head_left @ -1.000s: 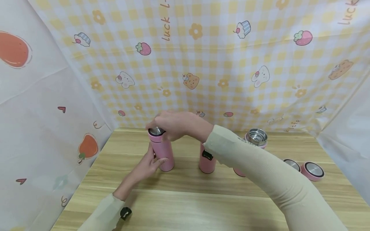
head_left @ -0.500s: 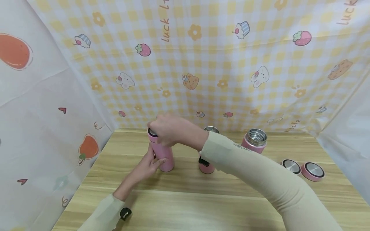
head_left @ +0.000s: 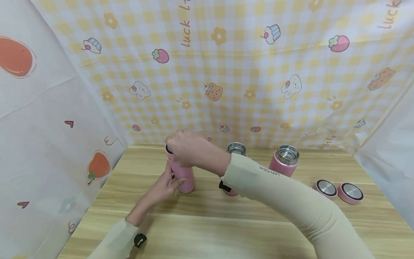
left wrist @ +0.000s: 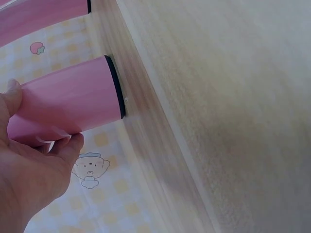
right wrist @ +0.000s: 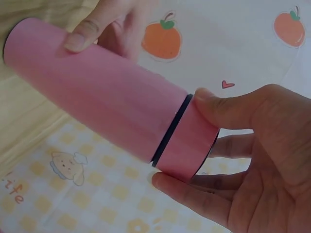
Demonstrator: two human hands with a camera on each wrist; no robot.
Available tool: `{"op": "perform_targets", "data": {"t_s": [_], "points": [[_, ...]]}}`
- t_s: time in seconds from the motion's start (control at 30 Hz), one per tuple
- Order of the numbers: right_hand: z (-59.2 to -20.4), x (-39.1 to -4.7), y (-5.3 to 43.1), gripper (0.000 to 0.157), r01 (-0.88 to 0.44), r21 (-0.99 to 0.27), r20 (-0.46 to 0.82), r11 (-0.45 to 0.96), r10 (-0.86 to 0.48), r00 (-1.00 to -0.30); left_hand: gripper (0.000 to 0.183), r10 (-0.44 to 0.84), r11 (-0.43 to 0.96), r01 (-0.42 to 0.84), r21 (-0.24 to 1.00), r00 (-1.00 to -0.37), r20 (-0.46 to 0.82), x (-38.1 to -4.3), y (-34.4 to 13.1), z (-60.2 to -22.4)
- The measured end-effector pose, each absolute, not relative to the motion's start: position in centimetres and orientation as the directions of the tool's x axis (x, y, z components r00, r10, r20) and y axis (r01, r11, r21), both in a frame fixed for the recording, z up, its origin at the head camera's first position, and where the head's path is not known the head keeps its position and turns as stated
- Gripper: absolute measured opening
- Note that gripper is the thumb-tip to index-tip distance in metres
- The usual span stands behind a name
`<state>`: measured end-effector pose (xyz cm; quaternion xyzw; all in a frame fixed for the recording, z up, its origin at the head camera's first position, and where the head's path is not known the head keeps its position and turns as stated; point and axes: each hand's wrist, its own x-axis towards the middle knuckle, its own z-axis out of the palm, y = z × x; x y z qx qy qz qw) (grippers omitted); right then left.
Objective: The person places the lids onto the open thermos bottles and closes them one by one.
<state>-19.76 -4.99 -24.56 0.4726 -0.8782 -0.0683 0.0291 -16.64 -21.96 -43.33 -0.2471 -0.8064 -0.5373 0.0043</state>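
Observation:
A pink thermos bottle [head_left: 184, 174] stands upright on the wooden table at the left. My left hand [head_left: 165, 186] holds its lower body, thumb across the near side. From above, my right hand [head_left: 191, 149] grips the pink lid [right wrist: 187, 141], with thumb and fingers spread around its edge. A dark ring shows between lid and body in the right wrist view. The hand covers most of the lid's steel top in the head view. In the left wrist view, the bottle's black base [left wrist: 115, 87] meets the table.
Two lidless pink thermoses stand to the right, one in the middle [head_left: 236, 148] partly behind my right sleeve, another [head_left: 282, 167] farther right. Two pink lids with steel tops, a left one [head_left: 326, 188] and a right one [head_left: 350, 193], lie at the right. A checked cloth [head_left: 200, 72] hangs behind.
My right hand has turned on the lid, and its wrist has dropped slightly, with the forearm shifting down and left. The middle thermos's mouth has come into view. The left hand stays put.

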Motion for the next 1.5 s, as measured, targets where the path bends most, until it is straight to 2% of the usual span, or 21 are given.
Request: {"op": "perform_targets", "data": {"t_s": [0.17, 0.33, 0.57, 0.67, 0.87, 1.13, 1.5], "points": [[-24.2, -20.6, -4.2, 0.054, -0.833, 0.018, -0.077, 0.552, -0.830, -0.552, 0.087, 0.393, 0.306, 0.409, 0.859, -0.877, 0.277, -16.7, -21.9, -43.2], [-23.6, -21.9, -3.2, 0.073, -0.853, -0.101, -0.133, 0.512, -0.857, -0.499, 0.086, 0.374, 0.317, 0.406, 0.857, -0.884, 0.281, -16.8, -21.9, -43.1], [-23.4, -22.9, -2.9, 0.067, -0.917, -0.208, -0.139, 0.341, -0.938, -0.317, 0.090, 0.366, 0.327, 0.384, 0.863, -0.894, 0.260, -16.7, -21.9, -43.1], [-23.5, -23.1, -3.2, 0.074, -0.921, -0.236, -0.167, 0.311, -0.946, -0.277, 0.092, 0.365, 0.324, 0.374, 0.869, -0.897, 0.250, -16.7, -21.9, -43.1], [-23.7, -23.8, -3.3, 0.082, -0.897, -0.320, -0.188, 0.304, -0.949, -0.254, 0.092, 0.371, 0.328, 0.414, 0.849, -0.883, 0.287, -16.6, -21.7, -43.2], [-23.6, -23.9, -3.5, 0.082, -0.930, -0.240, -0.153, 0.278, -0.957, -0.246, 0.092, 0.357, 0.335, 0.396, 0.855, -0.893, 0.274, -16.8, -21.7, -43.3], [-23.6, -23.4, -3.6, 0.068, -0.939, -0.178, -0.131, 0.294, -0.953, -0.273, 0.089, 0.348, 0.324, 0.361, 0.874, -0.905, 0.244, -16.7, -21.7, -43.0]]}}
